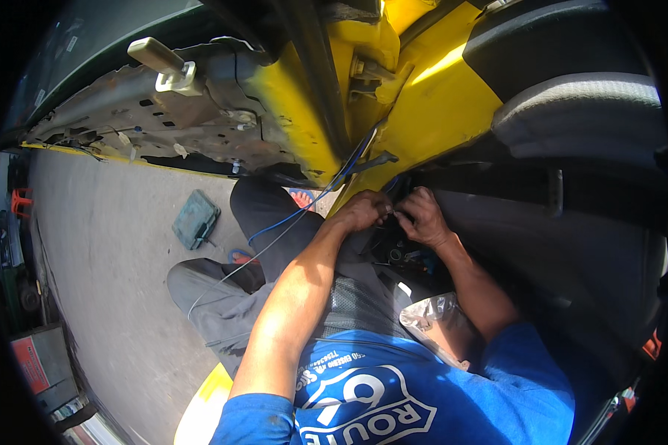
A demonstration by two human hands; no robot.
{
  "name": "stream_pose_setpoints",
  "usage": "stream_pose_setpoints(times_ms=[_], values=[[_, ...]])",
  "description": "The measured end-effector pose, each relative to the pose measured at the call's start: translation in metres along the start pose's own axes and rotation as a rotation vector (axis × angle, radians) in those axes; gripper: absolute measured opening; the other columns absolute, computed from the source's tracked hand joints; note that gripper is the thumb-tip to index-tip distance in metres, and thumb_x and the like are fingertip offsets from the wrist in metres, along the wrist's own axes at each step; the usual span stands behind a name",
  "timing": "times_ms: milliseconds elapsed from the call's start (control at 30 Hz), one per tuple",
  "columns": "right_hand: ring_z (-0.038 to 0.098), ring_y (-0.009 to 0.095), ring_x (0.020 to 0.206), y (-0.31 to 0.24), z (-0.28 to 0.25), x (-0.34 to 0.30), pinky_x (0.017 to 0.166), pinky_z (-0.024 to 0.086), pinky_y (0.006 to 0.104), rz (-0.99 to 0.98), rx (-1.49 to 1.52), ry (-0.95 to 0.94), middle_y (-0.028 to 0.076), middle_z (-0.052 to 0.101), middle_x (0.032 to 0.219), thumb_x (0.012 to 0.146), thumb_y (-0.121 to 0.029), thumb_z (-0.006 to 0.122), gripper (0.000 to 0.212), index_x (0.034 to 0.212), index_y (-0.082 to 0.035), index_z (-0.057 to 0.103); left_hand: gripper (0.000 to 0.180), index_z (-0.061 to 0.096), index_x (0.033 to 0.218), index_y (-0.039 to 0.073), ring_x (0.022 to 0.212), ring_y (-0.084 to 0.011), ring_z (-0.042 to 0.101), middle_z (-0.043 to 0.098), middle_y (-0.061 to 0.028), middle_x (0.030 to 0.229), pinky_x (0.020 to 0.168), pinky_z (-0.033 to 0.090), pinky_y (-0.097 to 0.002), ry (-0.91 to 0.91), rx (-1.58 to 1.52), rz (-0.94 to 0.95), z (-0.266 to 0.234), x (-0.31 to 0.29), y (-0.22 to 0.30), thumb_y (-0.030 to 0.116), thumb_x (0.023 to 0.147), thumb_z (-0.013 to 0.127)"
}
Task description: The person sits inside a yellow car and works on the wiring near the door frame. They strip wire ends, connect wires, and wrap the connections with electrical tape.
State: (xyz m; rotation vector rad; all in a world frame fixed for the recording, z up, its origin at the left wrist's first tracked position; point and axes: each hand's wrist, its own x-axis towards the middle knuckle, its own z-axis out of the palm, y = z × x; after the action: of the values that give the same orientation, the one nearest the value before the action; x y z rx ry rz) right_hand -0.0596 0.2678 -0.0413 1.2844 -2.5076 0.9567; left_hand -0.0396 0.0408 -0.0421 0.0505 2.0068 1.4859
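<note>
My left hand [365, 211] and my right hand [421, 217] meet above my lap, fingertips almost touching. The fingers of both are closed in a pinch around something small and light-coloured that I cannot make out. Close by, a blue wire [286, 219] and a thin grey wire [269, 259] come down from the yellow door frame. They trail across my left leg. A dark lever-like piece [378, 160] sticks out just above my left hand. Under my hands is a shadowed space with dark parts whose kind I cannot tell.
The stripped car door [200, 111], with a beige handle [156, 55], stands open at the upper left. A grey seat [579, 111] is at the upper right. On the concrete lies a teal case [197, 219]. A crumpled clear bag [434, 319] rests by my right forearm.
</note>
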Motion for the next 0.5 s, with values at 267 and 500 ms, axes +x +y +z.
stream_pose_setpoints(times_ms=[267,500], values=[[0.062,0.03,0.091,0.001,0.002,-0.004,0.091,0.049,0.0428,0.021,0.0,0.017,0.007,0.068,0.089,0.074,-0.007,0.082,0.019,0.091,-0.008,0.074,0.019,0.072,0.112,0.001,0.084,-0.0144,0.071,0.074,-0.0063,0.096,0.08,0.057,-0.0321,0.014,-0.155,-0.025,0.006,0.009,-0.014,0.017,0.103,0.066],[0.061,0.031,0.091,0.001,0.006,-0.005,0.089,0.048,0.0436,0.102,0.024,0.035,0.008,0.068,0.086,0.077,-0.009,0.08,0.013,0.089,-0.008,0.074,0.018,0.074,0.109,0.003,0.088,-0.025,0.074,0.075,-0.0141,0.092,0.084,0.057,-0.0399,0.148,0.099,0.121,0.011,0.014,-0.018,0.016,0.096,0.07]])
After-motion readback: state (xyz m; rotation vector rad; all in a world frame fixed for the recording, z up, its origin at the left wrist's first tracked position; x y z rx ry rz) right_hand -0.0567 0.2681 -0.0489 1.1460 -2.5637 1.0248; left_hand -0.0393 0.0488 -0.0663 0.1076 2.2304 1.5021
